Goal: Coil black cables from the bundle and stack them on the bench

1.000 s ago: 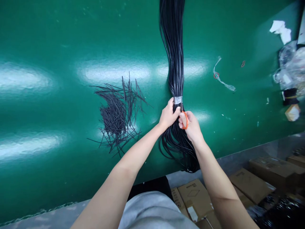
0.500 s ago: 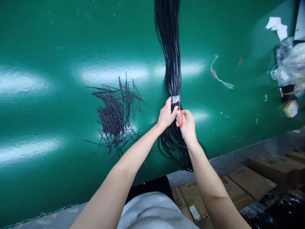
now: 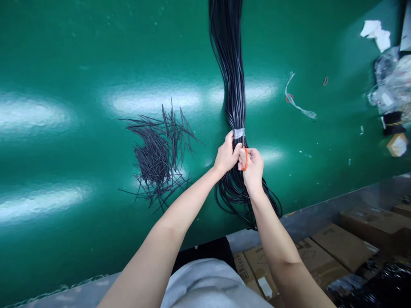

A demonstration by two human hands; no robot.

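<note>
A long bundle of black cables (image 3: 228,64) runs down the green table, bound by a band of clear tape (image 3: 239,133). Just below the tape, my left hand (image 3: 226,155) is closed around the bundle. My right hand (image 3: 253,167) grips orange-handled scissors (image 3: 245,159), whose blades lie against the bundle at the tape's lower edge; the blade tips are hard to make out. Below both hands the cables fan out in loops (image 3: 236,194) toward the table's near edge.
Left of my hands lies a pile of short black cable pieces (image 3: 152,158). On the right are a knotted plastic strip (image 3: 298,105), a small rubber band (image 3: 325,81), crumpled clear plastic (image 3: 393,81) and white paper scraps (image 3: 375,33). Cardboard boxes (image 3: 342,244) stand below the table edge.
The view has shifted slightly. Both hands keep their places at the tape, with the scissors still in my right hand and the bundle in my left.
</note>
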